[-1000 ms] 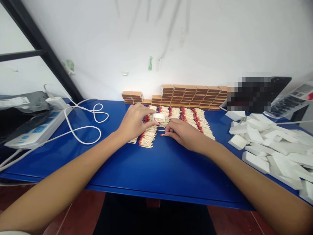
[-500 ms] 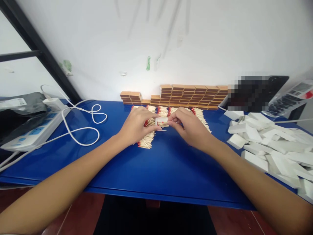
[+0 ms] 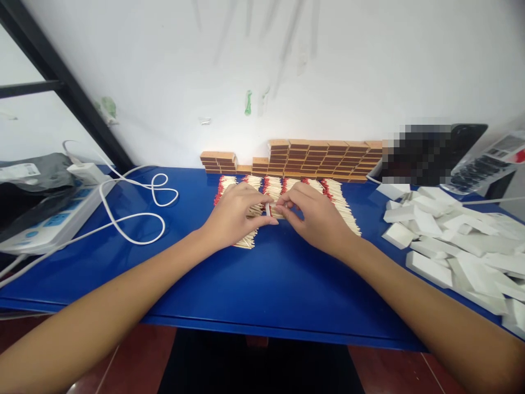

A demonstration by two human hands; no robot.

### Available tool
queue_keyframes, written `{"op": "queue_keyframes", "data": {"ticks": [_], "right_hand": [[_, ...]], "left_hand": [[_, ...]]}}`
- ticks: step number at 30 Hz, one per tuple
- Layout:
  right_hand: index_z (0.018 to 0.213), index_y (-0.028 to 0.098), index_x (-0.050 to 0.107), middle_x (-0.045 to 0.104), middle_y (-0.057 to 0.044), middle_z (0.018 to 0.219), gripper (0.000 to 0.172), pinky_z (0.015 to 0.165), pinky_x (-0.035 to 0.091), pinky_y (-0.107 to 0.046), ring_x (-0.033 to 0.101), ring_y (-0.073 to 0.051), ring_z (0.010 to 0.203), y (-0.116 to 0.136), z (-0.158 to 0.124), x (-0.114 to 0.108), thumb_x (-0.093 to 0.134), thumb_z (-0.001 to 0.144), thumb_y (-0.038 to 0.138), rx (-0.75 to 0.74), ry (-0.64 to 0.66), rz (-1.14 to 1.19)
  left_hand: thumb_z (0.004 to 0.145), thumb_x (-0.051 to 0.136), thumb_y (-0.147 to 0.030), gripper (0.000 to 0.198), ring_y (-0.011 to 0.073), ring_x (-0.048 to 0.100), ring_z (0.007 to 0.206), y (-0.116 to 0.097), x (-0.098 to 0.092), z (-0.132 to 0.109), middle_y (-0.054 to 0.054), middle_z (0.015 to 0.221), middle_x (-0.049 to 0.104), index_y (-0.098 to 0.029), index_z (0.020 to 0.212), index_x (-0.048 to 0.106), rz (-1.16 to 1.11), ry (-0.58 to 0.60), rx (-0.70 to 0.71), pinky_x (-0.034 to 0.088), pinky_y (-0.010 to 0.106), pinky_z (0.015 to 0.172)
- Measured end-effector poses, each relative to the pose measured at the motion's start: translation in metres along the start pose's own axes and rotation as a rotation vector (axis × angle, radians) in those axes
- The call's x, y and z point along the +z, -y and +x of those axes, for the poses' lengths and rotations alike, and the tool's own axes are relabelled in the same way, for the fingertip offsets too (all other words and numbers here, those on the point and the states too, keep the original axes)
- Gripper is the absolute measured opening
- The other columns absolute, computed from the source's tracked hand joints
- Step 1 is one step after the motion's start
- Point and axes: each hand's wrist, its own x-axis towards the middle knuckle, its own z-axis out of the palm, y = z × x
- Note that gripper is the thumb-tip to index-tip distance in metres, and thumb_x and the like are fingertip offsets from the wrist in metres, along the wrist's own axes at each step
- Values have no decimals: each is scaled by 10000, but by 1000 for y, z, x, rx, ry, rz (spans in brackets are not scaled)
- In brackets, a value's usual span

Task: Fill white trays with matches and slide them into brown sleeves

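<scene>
Between thumb and fingers, my left hand point(image 3: 234, 214) grips a small white tray point(image 3: 268, 209), seen nearly end-on. My right hand point(image 3: 318, 214) is closed at the tray's right side, its thumb and fingertips pinched together on something too small to make out. Behind and under both hands lie rows of red-tipped matches point(image 3: 343, 207) on the blue table point(image 3: 254, 290). Matchboxes with brown sides point(image 3: 320, 156) are stacked along the wall behind the matches.
Many white trays point(image 3: 435, 219) are heaped at the right. A dark phone point(image 3: 463, 156) leans behind them, by a plastic packet. A white power strip point(image 3: 53, 219), a looped white cable point(image 3: 131, 239) and a dark bag point(image 3: 45, 172) occupy the left.
The white tray has turned from its open side towards a narrow end-on view. My right hand has shifted slightly, and its fingertips sit close by the tray.
</scene>
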Motion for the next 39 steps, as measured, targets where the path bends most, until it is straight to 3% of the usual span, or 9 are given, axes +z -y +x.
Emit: {"op": "queue_keyframes", "data": {"ticks": [6, 11, 15, 20, 25, 28, 39], "right_hand": [[959, 224, 656, 608, -47, 883, 76, 705, 453, -349, 590, -208, 811, 0, 1, -8, 611, 1021, 226, 23, -8, 47], [933, 228, 663, 620, -56, 878, 108, 711, 450, -362, 586, -215, 797, -2, 2, -8, 599, 1016, 254, 78, -1, 20], [918, 228, 663, 646, -76, 914, 93, 773, 481, -392, 607, -244, 865, -6, -1, -3, 608, 992, 238, 65, 103, 18], [967, 223, 719, 666, -93, 952, 111, 840, 493, -417, 617, -266, 945, -11, -3, 6, 614, 995, 244, 51, 190, 23], [769, 214, 669, 664, -48, 788, 218, 746, 446, -376, 586, -213, 765, -6, 7, 18, 645, 979, 270, 242, 130, 3], [757, 206, 654, 674, -48, 802, 190, 714, 424, -356, 582, -205, 751, -5, 14, 23, 686, 941, 243, 300, 144, -13], [854, 209, 646, 674, -71, 875, 124, 743, 435, -354, 598, -238, 866, -24, 5, 5, 634, 975, 230, 147, 294, -10]], "left_hand": [[832, 894, -451, 404, 226, 663, 863, 5, -2, 1, 35, 864, 772, -196, 1128, 792, 42, 2, -5, 482, 365, 815], [850, 876, -480, 404, 261, 675, 972, 12, -12, 3, 63, 994, 796, -212, 1141, 795, 170, -7, -85, 460, 395, 863], [882, 858, -459, 381, 264, 666, 1009, 17, -18, 3, 63, 1041, 800, -230, 1178, 786, 214, -58, -154, 463, 406, 904], [902, 838, -469, 370, 270, 662, 1013, 17, -16, 3, 70, 1041, 798, -228, 1178, 789, 239, -30, -173, 460, 406, 887], [879, 865, -447, 368, 272, 663, 1023, 16, -14, 3, 66, 1058, 799, -230, 1167, 790, 230, -21, -166, 456, 407, 901], [855, 889, -427, 380, 275, 666, 1015, 15, -14, 3, 70, 1048, 800, -215, 1156, 794, 225, -22, -159, 455, 406, 898], [889, 848, -475, 397, 278, 659, 1010, 19, -15, 3, 76, 1043, 801, -210, 1178, 786, 235, -32, -154, 460, 420, 913]]}}
